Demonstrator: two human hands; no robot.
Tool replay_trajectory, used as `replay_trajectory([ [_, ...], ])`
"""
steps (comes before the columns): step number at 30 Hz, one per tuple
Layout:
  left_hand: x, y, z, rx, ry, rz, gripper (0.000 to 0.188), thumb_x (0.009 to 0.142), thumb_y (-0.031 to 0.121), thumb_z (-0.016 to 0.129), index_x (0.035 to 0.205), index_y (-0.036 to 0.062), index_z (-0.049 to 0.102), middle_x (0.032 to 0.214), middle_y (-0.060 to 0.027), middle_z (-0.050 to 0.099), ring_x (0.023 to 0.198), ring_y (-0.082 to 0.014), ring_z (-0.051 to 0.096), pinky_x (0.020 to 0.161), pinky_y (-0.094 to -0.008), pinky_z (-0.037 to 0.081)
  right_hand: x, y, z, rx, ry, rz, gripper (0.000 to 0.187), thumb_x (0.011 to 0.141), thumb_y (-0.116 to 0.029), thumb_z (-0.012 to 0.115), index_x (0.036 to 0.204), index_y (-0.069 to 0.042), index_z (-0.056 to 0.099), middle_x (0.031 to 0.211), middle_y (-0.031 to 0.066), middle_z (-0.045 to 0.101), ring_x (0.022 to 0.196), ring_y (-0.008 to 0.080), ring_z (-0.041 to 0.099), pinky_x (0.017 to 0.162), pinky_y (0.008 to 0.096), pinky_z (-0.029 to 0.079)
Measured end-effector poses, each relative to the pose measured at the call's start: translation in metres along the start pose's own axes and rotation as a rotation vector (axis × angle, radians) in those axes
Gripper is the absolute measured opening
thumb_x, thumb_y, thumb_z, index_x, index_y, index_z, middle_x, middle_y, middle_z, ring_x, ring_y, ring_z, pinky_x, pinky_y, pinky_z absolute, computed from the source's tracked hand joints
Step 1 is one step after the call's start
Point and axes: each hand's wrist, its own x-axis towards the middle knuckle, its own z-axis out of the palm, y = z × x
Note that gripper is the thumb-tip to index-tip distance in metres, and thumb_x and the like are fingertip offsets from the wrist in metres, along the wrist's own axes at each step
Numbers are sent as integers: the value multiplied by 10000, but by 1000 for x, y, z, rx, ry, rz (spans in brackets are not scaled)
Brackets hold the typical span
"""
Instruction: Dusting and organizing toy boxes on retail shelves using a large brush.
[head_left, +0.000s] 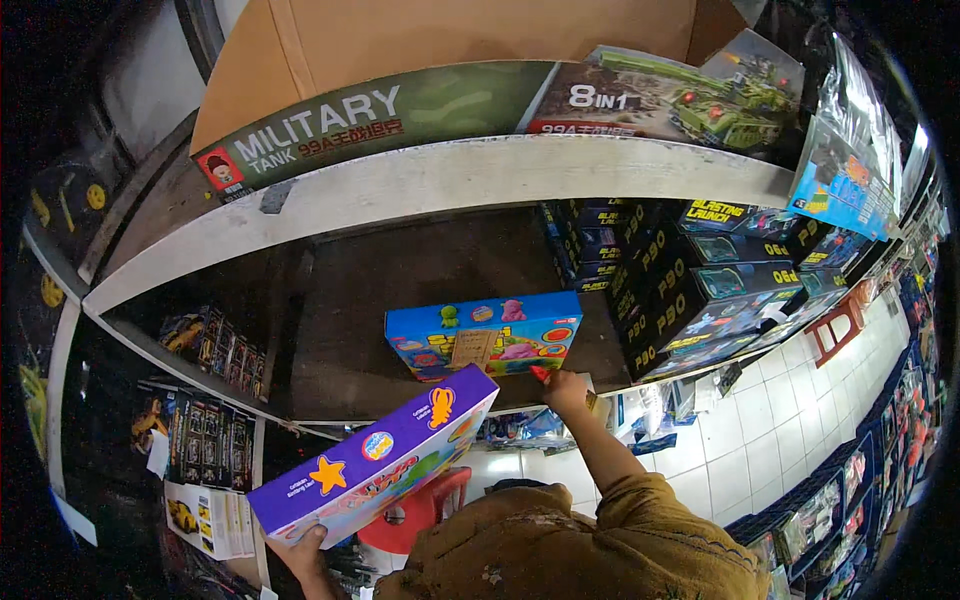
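Note:
My left hand [300, 553] grips the lower left end of a long purple toy box [375, 450], its fingers closed on the edge. The box is tilted, with an orange star and other pictures on its purple side, and its right end overlaps the front of the shelf. My right hand [567, 392] is closed at the shelf's front edge, with a small red pointed thing [540, 373] sticking out of it; its kind is unclear. Just beyond stands a blue toy box [482, 330] with green and pink figures, upright on the dark shelf [345, 290], with a brown label on its front.
Stacked black boxes [690, 290] fill the shelf's right side. Above runs a white shelf edge [480, 160] bearing a large green tank-toy box [400, 115]. Smaller boxes [205, 440] stand at the left. A red stool [410, 515] is below, and white floor tiles [760, 430] lie at the right.

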Motion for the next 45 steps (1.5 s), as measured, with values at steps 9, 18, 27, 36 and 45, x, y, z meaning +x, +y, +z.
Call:
replay_trajectory([
  [9, 9, 5, 4, -56, -84, 3, 852, 553, 153, 840, 1233, -68, 378, 1092, -159, 549, 940, -240, 578, 855, -365, 470, -7, -2, -44, 27, -222, -63, 292, 742, -343, 666, 823, -62, 661, 783, 225, 632, 773, 397, 618, 668, 460, 500],
  [18, 21, 50, 16, -59, -274, 95, 481, 584, 83, 787, 1007, -5, 576, 932, -50, 597, 852, -136, 578, 789, -288, 465, -70, -189, -259, 702, -1004, -945, 179, 747, -150, 719, 889, -58, 661, 789, 92, 661, 695, 233, 626, 653, 334, 477],
  [27, 11, 62, -14, -198, -275, 72, 403, 603, -21, 745, 970, -11, 579, 889, -74, 641, 787, -121, 617, 739, -264, 497, -120, -311, -296, 553, -398, -1102, 117, 733, -111, 705, 784, -38, 629, 741, 126, 624, 706, 300, 616, 620, 370, 469],
  [36, 6, 58, -52, -220, -273, 155, 420, 604, 16, 779, 979, -3, 591, 893, -57, 642, 792, -111, 609, 745, -258, 488, -139, -351, -301, 402, -174, -1114, 130, 712, -109, 711, 781, -34, 631, 738, 126, 613, 693, 313, 607, 621, 376, 464],
  [45, -1, 57, -69, -305, -238, 46, 387, 613, -21, 761, 964, -8, 599, 893, -60, 650, 789, -110, 612, 742, -263, 494, -144, -364, -291, 432, -403, -1116, 148, 724, -138, 689, 829, -41, 650, 813, 180, 628, 779, 371, 599, 664, 440, 466],
])
